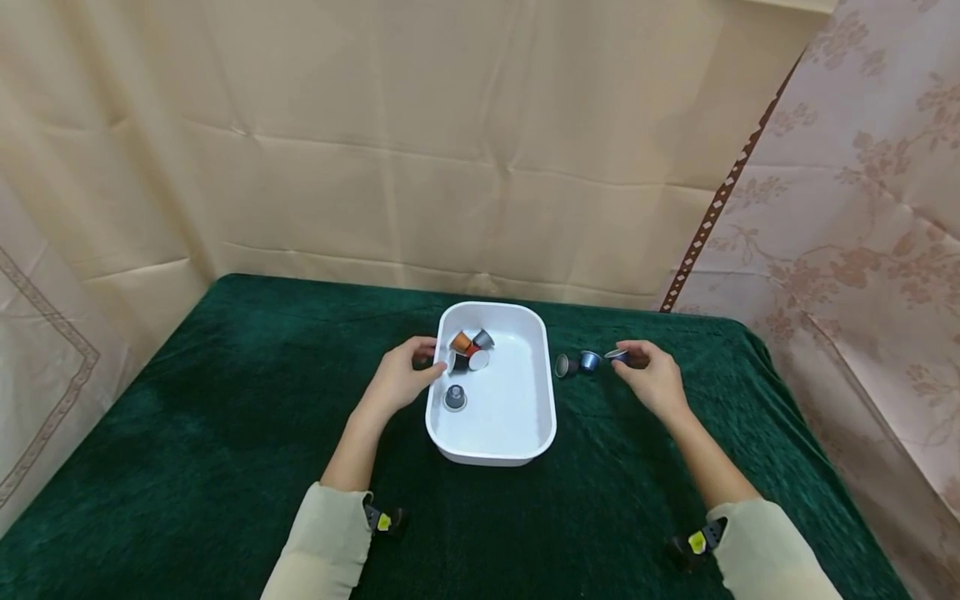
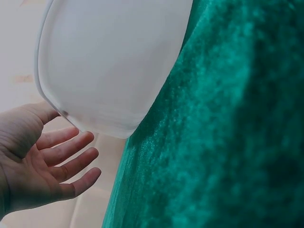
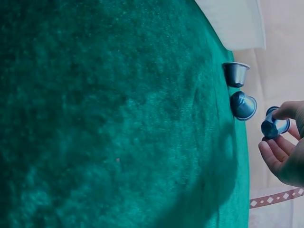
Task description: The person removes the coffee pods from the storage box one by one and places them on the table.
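Note:
My left hand (image 1: pixel 405 377) grips the left rim of a white plastic tray (image 1: pixel 517 417), thumb over the edge and the other fingers along its outside wall. To the right of the tray, my right hand (image 1: pixel 654 379) pinches a blue coffee capsule (image 3: pixel 270 127) between thumb and fingertips, just above the cloth. Two more capsules lie on the cloth between that hand and the tray: a blue one (image 1: pixel 589 360) and a dark one (image 1: pixel 566 365) close to the tray wall. Inside the tray, several capsules, including an orange one (image 1: pixel 460 342), cluster at the back left.
A grey capsule (image 1: pixel 455 397) stands apart from the cluster, near the tray's left side. Dark green velvet cloth (image 1: pixel 262 400) covers the table. Behind it hangs a beige curtain (image 1: pixel 450 167), with a pink floral curtain (image 1: pixel 862 208) on the right.

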`<state>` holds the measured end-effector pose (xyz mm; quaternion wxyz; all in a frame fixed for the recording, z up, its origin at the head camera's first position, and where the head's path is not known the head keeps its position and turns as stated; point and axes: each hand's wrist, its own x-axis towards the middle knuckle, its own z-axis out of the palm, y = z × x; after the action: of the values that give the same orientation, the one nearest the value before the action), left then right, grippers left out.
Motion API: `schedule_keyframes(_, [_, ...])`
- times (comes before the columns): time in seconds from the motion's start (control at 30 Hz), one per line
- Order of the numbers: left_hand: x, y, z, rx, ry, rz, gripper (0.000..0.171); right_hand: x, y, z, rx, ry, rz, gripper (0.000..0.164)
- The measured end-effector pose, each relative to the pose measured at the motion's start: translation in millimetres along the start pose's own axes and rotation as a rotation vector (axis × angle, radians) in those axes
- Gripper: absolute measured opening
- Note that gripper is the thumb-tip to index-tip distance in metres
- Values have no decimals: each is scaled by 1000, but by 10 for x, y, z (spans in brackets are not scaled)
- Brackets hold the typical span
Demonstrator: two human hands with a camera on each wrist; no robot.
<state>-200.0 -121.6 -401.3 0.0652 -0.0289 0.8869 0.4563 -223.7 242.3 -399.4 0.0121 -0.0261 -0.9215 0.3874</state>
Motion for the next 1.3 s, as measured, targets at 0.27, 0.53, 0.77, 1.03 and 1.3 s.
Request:
schedule_keyframes(0.27, [3,2,-12,1,2,2,47,27,82,45,17,23,3,37])
schedule_keyframes(0.53, [2,0,-14,-1,4,6,46,48,155,68,28,31,24,37])
schedule_keyframes(0.77, [6,-2,-17,-1,5,8,46,71,176,105,42,36,50,37])
schedule_keyframes(1.03, [9,-4,-15,6,0,6,46,92,172,155,53,48,89,37])
schedule_keyframes(1.3, [9,4,-20,4,5,6,46,110,162,194,61,62,103,37])
